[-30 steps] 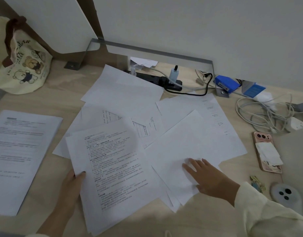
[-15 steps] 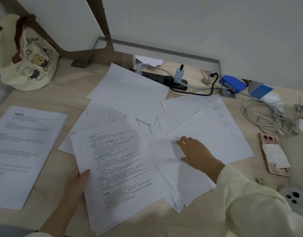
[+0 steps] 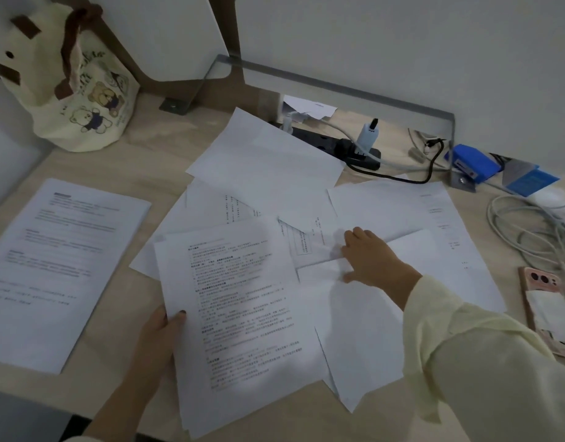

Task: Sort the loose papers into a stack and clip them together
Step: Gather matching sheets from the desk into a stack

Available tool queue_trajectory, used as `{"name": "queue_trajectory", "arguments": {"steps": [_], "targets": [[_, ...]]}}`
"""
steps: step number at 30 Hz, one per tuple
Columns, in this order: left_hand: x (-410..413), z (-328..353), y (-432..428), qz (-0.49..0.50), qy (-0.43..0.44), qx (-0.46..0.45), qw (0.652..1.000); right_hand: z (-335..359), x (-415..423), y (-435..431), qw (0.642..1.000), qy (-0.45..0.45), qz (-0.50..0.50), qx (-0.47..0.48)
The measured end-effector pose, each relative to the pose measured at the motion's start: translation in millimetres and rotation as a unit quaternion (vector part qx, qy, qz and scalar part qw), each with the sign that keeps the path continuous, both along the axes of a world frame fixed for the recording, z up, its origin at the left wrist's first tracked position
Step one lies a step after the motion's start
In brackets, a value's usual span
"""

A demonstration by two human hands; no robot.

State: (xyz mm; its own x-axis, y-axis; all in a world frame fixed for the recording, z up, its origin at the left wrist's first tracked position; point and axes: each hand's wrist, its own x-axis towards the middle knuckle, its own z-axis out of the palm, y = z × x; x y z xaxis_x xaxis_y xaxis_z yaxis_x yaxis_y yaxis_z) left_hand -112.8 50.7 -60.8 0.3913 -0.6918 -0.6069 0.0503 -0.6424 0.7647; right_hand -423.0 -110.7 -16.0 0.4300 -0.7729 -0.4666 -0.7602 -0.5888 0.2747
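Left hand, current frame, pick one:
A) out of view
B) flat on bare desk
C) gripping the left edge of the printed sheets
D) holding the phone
C: the left hand has its thumb curled over the left edge of the printed sheets, while the right hand rests on the blank sheets beside them.

Print covers the near page (image 3: 243, 314), the left sheet (image 3: 61, 256) and the bear bag (image 3: 93, 90), all too blurred to read.
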Motion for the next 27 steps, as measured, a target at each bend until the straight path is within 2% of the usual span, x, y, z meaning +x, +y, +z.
{"name": "queue_trajectory", "arguments": {"steps": [4, 7, 10, 12, 14, 18, 21, 24, 27], "targets": [[1.9, -0.1, 0.3, -0.005, -0.002, 0.004, 1.000, 22.1, -19.1, -0.8, 0.990, -0.057, -0.096, -0.090], [1.4, 0.9, -1.0, -0.004, -0.007, 0.009, 1.000, 68.0, -33.1, 1.3, 0.941, -0.175, -0.165, -0.240], [0.4, 2.3, -0.1, -0.003, -0.004, 0.013, 1.000, 109.2, -38.2, 20.7, 0.870, -0.290, -0.116, -0.382], [1.6, 1.9, 1.0, -0.006, 0.000, 0.015, 1.000, 117.6, -32.5, 43.0, 0.855, -0.323, -0.076, -0.398], [2.3, 1.3, 1.3, -0.008, 0.003, 0.018, 1.000, 108.4, -18.9, 70.2, 0.869, -0.329, -0.055, -0.365], [-0.5, 1.4, -0.2, -0.008, -0.006, 0.012, 1.000, 45.0, 10.9, 115.5, 0.932, -0.296, -0.040, -0.207], [-2.9, -1.9, -0.7, 0.011, -0.017, 0.010, 1.000, -6.8, 30.6, 134.3, 0.945, -0.313, -0.053, -0.075], [-5.0, -3.9, 1.9, 0.019, -0.014, 0.013, 1.000, -24.2, 40.2, 142.0, 0.940, -0.320, -0.116, 0.039], [-6.2, -2.5, 6.0, 0.011, -0.011, 0.000, 1.000, -23.7, 33.9, 135.6, 0.894, -0.377, -0.200, 0.139]]}}
